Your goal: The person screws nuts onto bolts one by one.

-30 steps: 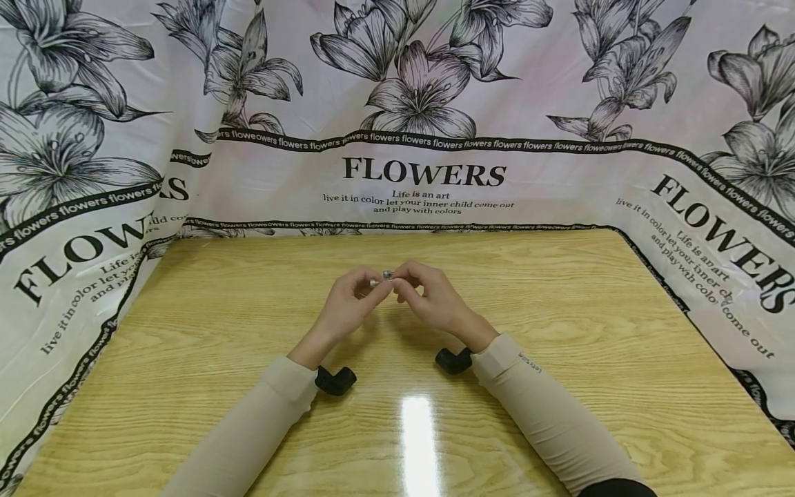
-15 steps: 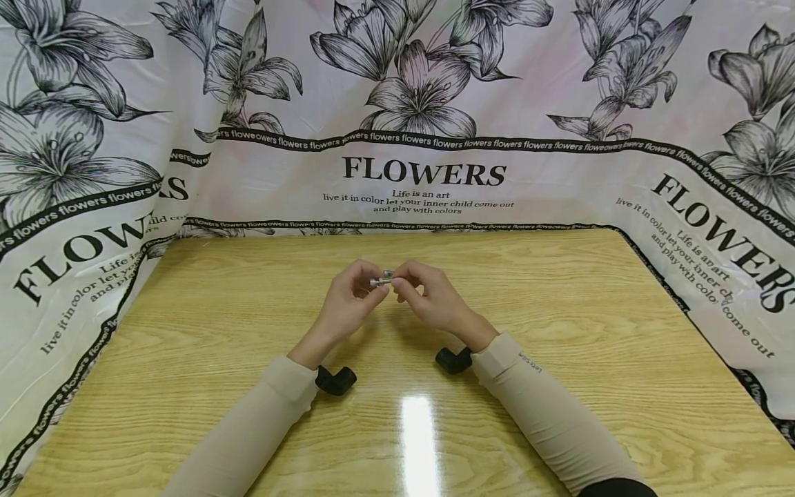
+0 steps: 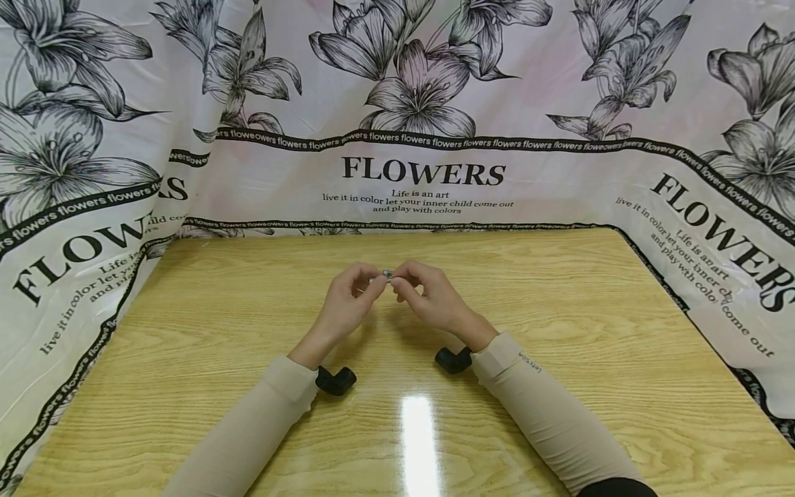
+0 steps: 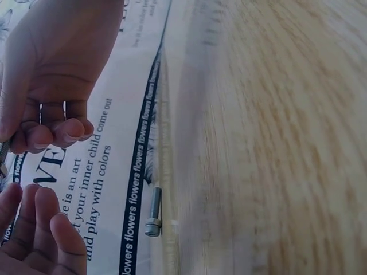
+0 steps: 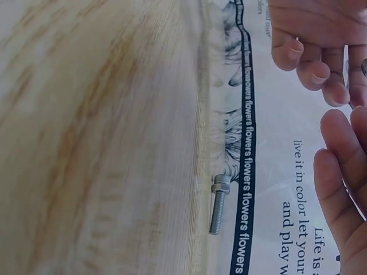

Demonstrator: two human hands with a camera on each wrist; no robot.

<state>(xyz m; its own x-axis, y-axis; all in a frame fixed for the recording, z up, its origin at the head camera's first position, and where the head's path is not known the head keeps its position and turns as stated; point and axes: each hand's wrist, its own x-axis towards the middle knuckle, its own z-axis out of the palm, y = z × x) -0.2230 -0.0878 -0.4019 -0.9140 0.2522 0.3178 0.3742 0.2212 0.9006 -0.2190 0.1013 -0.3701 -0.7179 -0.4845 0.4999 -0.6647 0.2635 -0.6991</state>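
Observation:
Near the middle of the table my two hands meet at one small silver bolt (image 4: 3,150). Thumb and fingers of my left hand (image 3: 349,298) pinch it towards its head end, covering much of it in the head view. From the other side my right hand (image 3: 435,298) pinches the threaded end. On the held bolt, a nut (image 4: 3,170) shows at the edge of the left wrist view. Just beyond the fingers a second bolt (image 5: 218,203) lies on the table, its head to the left and a nut or collar right by the head.
The wood-grain table (image 3: 248,297) runs up to a white flowered cloth (image 3: 428,183) at the back and sides. Black wrist devices (image 3: 335,381) sit below both wrists. A bright reflection crosses the table's front.
Half a second ago my left thumb and fingers were parted and more of the held bolt showed. They have come together over it again. My right hand stays in place.

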